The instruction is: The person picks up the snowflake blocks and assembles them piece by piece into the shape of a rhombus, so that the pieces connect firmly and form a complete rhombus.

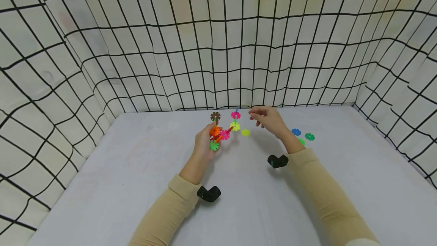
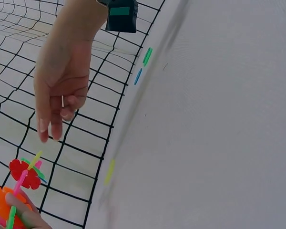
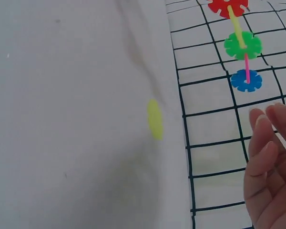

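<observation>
My left hand [image 1: 202, 143] holds a branching build of notched plastic discs [image 1: 224, 135], in orange, pink, red, green, brown and yellow, above the white table. One arm of the build reaches away from the hand; in the right wrist view it shows a red disc [image 3: 229, 6], a green disc [image 3: 243, 46] and, at its end, a blue disc [image 3: 246, 80]. Just right of that end is my right hand [image 1: 269, 120], apart from the build. Its fingers [image 3: 260, 160] are loosely bent, and nothing shows between them. The left palm is partly hidden behind the discs.
A yellow disc [image 1: 245, 133] lies flat on the table [image 1: 146, 170] between the hands. Beyond the right wrist lie a blue disc [image 1: 296, 132], a dark green disc [image 1: 309, 136] and a light green disc [image 1: 301, 141]. White walls with black netting [image 1: 225, 48] surround the table.
</observation>
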A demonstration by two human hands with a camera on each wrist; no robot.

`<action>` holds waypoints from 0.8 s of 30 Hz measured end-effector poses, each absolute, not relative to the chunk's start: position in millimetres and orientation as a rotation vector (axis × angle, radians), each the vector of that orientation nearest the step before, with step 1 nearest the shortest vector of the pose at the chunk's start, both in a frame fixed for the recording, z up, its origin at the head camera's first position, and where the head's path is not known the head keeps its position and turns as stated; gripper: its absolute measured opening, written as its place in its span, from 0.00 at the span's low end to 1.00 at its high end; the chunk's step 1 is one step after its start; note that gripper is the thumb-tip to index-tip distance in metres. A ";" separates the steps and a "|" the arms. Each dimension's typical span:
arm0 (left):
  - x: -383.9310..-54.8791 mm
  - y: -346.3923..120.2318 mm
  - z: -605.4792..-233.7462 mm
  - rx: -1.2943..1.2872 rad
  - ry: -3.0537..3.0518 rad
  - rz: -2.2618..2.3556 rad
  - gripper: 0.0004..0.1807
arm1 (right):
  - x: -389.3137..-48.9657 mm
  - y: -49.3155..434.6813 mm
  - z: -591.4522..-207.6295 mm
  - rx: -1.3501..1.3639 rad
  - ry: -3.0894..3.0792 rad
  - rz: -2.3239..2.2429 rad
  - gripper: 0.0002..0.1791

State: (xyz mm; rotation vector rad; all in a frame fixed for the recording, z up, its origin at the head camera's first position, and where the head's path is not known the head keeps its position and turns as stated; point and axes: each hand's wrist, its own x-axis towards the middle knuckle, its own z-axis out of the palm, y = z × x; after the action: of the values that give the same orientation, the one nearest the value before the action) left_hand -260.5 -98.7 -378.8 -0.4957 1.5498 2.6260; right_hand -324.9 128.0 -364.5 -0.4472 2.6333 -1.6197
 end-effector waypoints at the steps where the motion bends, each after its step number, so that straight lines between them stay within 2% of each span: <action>1: -260.4 -98.8 -378.4 -0.495 1.554 2.624 0.21 | -327.2 129.0 -366.8 -0.434 2.623 -1.578 0.16; 6: -261.0 -98.0 -380.1 -0.491 1.573 2.607 0.20 | -335.9 128.4 -375.7 -0.406 2.622 -1.326 0.20; 20: -261.6 -94.5 -383.4 -0.485 1.555 2.620 0.18 | -347.3 118.2 -387.6 -0.414 2.664 -0.985 0.17; 24: -261.2 -94.6 -384.8 -0.469 1.579 2.616 0.23 | -350.2 114.6 -392.6 -0.356 2.653 -0.950 0.19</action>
State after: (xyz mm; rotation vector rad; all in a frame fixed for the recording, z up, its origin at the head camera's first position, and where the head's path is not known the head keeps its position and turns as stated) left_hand -261.2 -94.6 -384.8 -0.4691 1.5794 2.6158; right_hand -350.2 114.6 -392.6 -0.3558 2.6531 -0.9504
